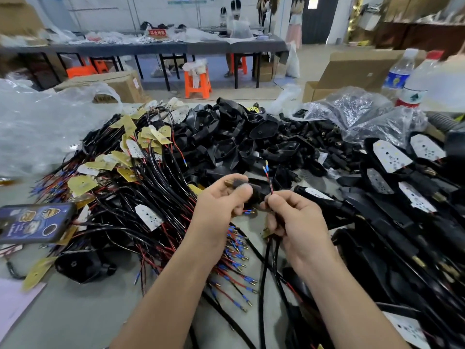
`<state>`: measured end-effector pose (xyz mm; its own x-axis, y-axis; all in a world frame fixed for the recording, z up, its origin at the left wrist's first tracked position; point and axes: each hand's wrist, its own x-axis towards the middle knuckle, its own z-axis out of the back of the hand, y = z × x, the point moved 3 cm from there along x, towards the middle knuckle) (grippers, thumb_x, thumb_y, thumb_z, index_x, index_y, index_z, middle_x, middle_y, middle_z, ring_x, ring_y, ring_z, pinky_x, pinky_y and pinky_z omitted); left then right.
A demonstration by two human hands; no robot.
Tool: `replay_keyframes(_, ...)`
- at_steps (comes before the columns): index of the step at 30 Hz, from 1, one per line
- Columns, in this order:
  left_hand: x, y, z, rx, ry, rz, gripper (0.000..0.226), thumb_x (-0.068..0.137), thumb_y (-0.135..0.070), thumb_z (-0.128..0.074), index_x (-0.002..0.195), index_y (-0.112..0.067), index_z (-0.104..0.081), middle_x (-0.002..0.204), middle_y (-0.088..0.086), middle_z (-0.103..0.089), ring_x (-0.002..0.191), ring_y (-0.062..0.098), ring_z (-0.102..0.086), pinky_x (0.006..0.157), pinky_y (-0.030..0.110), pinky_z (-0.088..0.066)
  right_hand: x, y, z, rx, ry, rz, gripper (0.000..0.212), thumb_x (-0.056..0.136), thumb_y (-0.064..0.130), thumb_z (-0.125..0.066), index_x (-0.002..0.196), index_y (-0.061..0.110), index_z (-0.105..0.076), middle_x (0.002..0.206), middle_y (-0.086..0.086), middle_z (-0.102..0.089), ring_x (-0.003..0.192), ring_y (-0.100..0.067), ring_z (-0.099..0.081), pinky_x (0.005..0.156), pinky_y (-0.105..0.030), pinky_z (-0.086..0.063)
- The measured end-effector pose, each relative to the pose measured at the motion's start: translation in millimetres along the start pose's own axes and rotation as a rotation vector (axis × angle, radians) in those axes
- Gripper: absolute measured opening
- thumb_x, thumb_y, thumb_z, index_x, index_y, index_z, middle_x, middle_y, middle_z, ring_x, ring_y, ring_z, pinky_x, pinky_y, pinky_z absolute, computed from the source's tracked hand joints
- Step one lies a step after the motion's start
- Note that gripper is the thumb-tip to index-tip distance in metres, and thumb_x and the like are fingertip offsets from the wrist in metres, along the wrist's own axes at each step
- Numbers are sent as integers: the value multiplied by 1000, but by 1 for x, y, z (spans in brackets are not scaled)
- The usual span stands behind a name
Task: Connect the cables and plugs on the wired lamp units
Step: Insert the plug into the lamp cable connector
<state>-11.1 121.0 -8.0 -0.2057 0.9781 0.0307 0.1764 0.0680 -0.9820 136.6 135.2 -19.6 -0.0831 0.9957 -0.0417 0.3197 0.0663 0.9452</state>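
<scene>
Mostly black here: the lamp housings (226, 137) and cable bundle (141, 197) are black, with red wires and blue-sleeved gold tips (236, 258). Circuit boards (83, 185) are mustard yellow, some white with dark dots (391, 153). Phone case (35, 222) is navy with stickers, stool (197, 83) bright orange, worktop (75, 311) pale grey.

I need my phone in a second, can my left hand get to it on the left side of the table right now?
Probably not straight away. The phone lies uncovered on the wire pile, nothing above it, but the left hand is closed on a black plug and would have to put that down first.
</scene>
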Motion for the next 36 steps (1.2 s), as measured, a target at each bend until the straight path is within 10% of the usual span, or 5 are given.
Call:
replay_keyframes(4,3,-8,7,-69,-47,43,33,105,-35,-57,78,-17,-65,66,0,-60,59,12,-52,68,28,-44,-4,4,1,-69,46,99,15,87,14,-68,73,12,-73,57,-5,-54,48,-9,-40,42,-16,-32)
replay_keyframes(9,4,-18,16,-207,-44,39,20,109,-17,-49,98,-17,-65,100,9,-80,84,19,-77,66,23,-57,-11,10,-1,-288,43,221,9,79,26,-73,78,22,-80,52,-4,-56,50,-10,-47,49,-22,-40)
replay_keyframes(23,4,-6,10,63,166,63,26,79,-13,-56,91,-20,-78,60,4,-52,51,14,-41,52,21,-41,-14,9,-7,-449,-20,236,16,80,11,-74,72,24,-78,61,-5,-67,56,-13,-54,60,-50,-53)
replay_keyframes(31,3,-3,8,104,101,-34,27,98,-12,-67,75,-23,-76,58,2,-55,49,10,-45,49,18,-42,-10,5,-3,-85,-37,84,19,92,3,-63,74,4,-70,65,-11,-67,45,-12,-46,42,-24,-35)
replay_keyframes(36,2,0,5,211,98,-57,13,87,-28,-72,75,-25,-76,52,-3,-52,47,7,-43,49,16,-39,-11,5,2,-412,-146,316,8,84,23,-76,88,29,-75,76,7,-74,64,-6,-64,63,-20,-52)
